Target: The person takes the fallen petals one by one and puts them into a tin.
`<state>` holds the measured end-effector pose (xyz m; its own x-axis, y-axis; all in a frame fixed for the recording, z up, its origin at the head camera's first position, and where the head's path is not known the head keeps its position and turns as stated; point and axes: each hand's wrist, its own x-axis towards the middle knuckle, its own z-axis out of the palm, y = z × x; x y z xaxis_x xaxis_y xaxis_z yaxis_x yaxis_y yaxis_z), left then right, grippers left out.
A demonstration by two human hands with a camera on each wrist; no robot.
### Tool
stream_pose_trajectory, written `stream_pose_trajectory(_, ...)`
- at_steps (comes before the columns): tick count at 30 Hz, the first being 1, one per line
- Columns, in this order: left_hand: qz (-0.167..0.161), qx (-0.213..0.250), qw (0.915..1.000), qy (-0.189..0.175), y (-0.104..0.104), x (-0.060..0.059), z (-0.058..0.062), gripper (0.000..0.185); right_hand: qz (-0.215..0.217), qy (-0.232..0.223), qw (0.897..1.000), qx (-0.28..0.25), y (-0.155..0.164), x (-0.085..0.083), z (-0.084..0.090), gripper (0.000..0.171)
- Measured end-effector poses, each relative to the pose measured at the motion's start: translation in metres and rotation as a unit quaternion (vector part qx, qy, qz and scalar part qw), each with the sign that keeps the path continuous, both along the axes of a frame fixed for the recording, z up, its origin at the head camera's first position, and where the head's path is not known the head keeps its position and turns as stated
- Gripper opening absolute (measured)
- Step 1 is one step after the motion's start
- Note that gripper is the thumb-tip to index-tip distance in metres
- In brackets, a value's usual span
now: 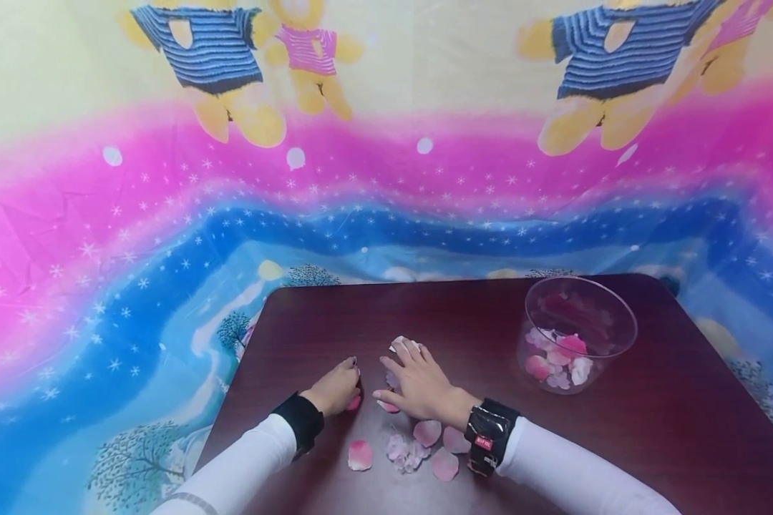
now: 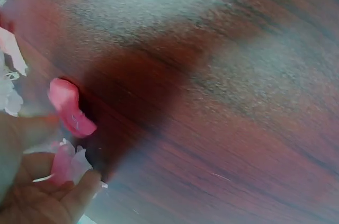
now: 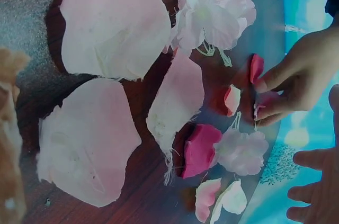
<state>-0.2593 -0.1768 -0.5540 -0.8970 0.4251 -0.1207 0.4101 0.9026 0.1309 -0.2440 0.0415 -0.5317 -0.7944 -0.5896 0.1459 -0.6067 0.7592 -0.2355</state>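
Loose pink and pale petals (image 1: 406,452) lie on the dark wooden table (image 1: 618,443) near its front edge. My left hand (image 1: 351,373) is curled, pinching pink petals (image 3: 258,69) at its fingertips, with more petals (image 2: 66,163) in its palm. Another pink petal (image 2: 69,108) lies on the wood just beyond the fingers. My right hand (image 1: 407,357) lies flat on the table beside it, fingers spread and straight over a few petals (image 1: 388,406). The right wrist view shows large pale petals (image 3: 114,23), a small fabric flower (image 3: 212,15) and a dark pink petal (image 3: 200,149) close up.
A clear round plastic container (image 1: 578,332) stands on the right half of the table with several pink and white petals in its bottom. A bright cartoon-print cloth (image 1: 167,214) hangs behind and around the table. Both wrists wear black bands over white sleeves.
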Motion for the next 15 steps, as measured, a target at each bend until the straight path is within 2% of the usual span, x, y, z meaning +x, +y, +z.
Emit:
stream_pose_trajectory(2,-0.009,-0.009,0.9994,0.032,-0.002,-0.001,-0.001,0.014,0.001,-0.001,1.0,-0.004,-0.001,0.0,0.0,0.069)
stream_pose_trajectory(8,-0.001,0.011,0.997,0.077,-0.006,-0.002,-0.001,0.011,0.004,-0.002,1.0,-0.006,-0.003,-0.001,0.001,0.068)
stream_pose_trajectory(11,0.008,0.036,0.9942,0.101,-0.007,-0.003,0.004,0.005,-0.003,-0.008,1.0,0.0,-0.003,-0.003,0.002,0.069)
stream_pose_trajectory(15,0.004,0.063,0.9881,0.14,-0.007,-0.007,0.015,0.007,-0.015,-0.02,1.0,-0.001,-0.002,-0.005,0.006,0.072)
